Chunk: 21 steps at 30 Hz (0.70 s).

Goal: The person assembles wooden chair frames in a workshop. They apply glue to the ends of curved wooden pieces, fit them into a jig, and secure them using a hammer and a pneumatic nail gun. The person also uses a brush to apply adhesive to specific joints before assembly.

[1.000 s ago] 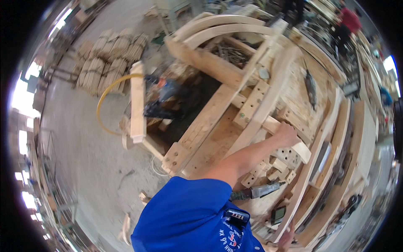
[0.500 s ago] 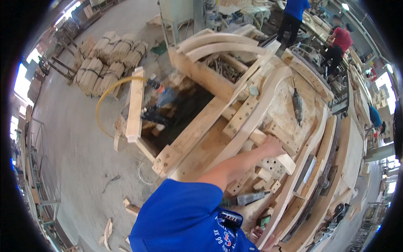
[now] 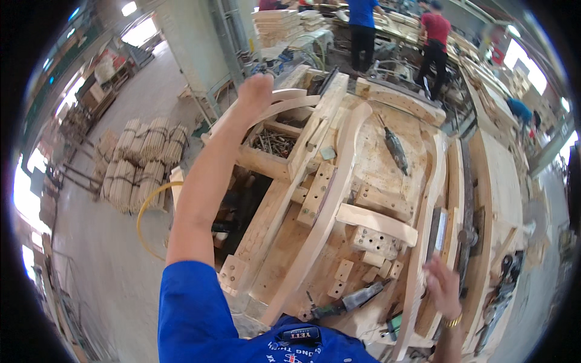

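Pale curved wooden slats sit far left on the wooden desk, bare left grip curled near them, can't tell if it's holding anything. Bare right grip is spread loose beside a long wavy pale-wood rail. Looks like a reaching step; grabbing a slat calls for fingers round its edge.

Lettered badge; shirt lettering, seemingly cropped

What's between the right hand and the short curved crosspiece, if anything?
The long curved rail on the right: in this view it runs between the right hand and the near-right end of the short curved crosspiece. Can't tell whether the fingers touch that rail or hover above it.
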{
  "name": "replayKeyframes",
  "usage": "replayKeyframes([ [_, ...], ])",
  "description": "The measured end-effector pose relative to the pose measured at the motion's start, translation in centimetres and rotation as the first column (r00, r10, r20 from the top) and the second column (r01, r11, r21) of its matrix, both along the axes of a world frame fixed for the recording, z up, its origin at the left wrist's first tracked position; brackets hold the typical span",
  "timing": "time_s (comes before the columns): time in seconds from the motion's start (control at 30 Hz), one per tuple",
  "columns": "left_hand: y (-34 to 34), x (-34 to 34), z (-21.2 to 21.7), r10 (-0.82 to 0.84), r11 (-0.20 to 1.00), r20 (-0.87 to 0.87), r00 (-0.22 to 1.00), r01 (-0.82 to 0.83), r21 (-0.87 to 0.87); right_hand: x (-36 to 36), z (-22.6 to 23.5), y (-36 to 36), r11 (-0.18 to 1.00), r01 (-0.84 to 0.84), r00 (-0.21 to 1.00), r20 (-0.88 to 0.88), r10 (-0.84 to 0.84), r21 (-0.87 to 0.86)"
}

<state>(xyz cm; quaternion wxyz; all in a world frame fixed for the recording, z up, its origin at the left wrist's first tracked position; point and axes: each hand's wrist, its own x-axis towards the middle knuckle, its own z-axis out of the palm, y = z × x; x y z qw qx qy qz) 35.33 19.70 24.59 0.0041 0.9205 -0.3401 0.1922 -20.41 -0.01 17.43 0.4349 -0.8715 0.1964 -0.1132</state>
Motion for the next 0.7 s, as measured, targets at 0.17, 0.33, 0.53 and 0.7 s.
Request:
replayKeyframes([
  [0.17,-1.3,0.5,-4.4,0.025,0.998,-0.202,0.979,-0.013,0.060,8.1,2.6,1.1,0.948,-0.150,0.967,0.159,0.200,-0.280],
  [0.33,-0.2,0.6,-2.1,0.010,0.959,-0.169,0.986,0.039,0.281,7.2,1.6,-0.7,0.918,-0.187,0.965,0.108,0.238,-0.351],
  [0.53,-13.6,-11.2,0.9,-0.377,0.828,-0.926,-0.015,0.443,-0.344,14.5,5.2,-5.2,0.442,0.097,0.964,0.195,0.182,-0.892],
  [0.7,-19.6,-14.5,-2.2,-0.708,0.345,-0.645,0.286,0.938,0.036,19.9,4.2,-7.7,0.479,-0.283,0.957,-0.274,0.090,-0.831],
])
